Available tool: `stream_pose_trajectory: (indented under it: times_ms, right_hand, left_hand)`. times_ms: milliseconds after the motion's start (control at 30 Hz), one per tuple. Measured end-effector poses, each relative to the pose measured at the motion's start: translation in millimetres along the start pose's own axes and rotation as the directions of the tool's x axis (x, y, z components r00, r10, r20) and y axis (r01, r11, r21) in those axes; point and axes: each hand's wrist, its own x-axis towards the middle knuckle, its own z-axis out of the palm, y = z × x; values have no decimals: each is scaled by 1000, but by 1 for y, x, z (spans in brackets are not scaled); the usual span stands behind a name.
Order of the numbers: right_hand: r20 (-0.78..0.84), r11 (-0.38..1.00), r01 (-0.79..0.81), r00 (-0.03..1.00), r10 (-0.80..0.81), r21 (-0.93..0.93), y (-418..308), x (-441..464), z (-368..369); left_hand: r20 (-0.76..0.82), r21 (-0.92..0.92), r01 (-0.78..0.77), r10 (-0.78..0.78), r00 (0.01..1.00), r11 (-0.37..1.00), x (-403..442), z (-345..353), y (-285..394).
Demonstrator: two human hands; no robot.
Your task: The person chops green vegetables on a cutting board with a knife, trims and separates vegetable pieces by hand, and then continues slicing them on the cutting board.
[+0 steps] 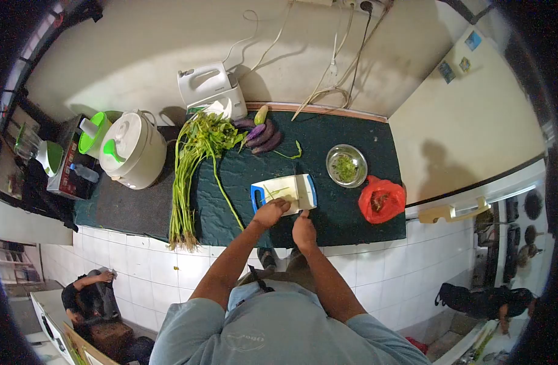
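Note:
A white cutting board (285,185) with blue ends lies near the front of the dark green tablecloth. My left hand (273,212) is closed over its near left part, fingers pressed on thin green stems (272,193). Just right of it, my right hand (304,230) is wrapped round a knife (303,212) at the board's near edge; most of the knife is hard to make out. Left of the board lies a long bunch of leafy green vegetables (191,176). A metal bowl (361,159) to the right holds chopped green pieces (344,166).
Beside the bowl sits a red plastic bag (383,204). Purple eggplants (267,139) lie at the back near a white hand mixer (209,88). A rice cooker (133,152) stands at left. Other people (96,298) are at lower left and lower right (485,302).

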Motion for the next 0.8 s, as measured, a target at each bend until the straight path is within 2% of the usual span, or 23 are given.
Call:
stream_pose_trajectory:
  times_ms: [133,267,367,467,533,667,733,800]
  right_hand:
    - [-3,999,17,1000,-17,-36,-6,23,-10]
    - [1,999,37,999,-37,-7,-7,3,-9]
    - [31,998,-50,998,52,-40,-5,-6,0]
    - [9,1000,5,1000,-5,5,-9,5,-9]
    - [-2,996,9,1000,-10,-85,-14,12,-18]
    - [41,994,50,998,-46,-100,-7,-2,-12]
    - [43,994,-92,995,94,-54,-7,-7,-2]
    - [51,999,-40,998,41,-24,-7,4,-6]
  left_hand:
    - [-1,-34,-15,15,1000,999,1,-1,3]
    - [-7,-10,12,-13,1000,1000,2,9,-2]
    - [2,5,66,-66,998,998,4,4,3]
    - [9,25,69,-69,998,997,7,10,1]
    - [23,10,73,-73,997,997,10,3,4]
    - [-4,33,100,-100,995,994,9,9,6]
    - [-24,37,81,-80,996,996,9,15,2]
    - [-42,40,59,-58,997,997,8,19,1]
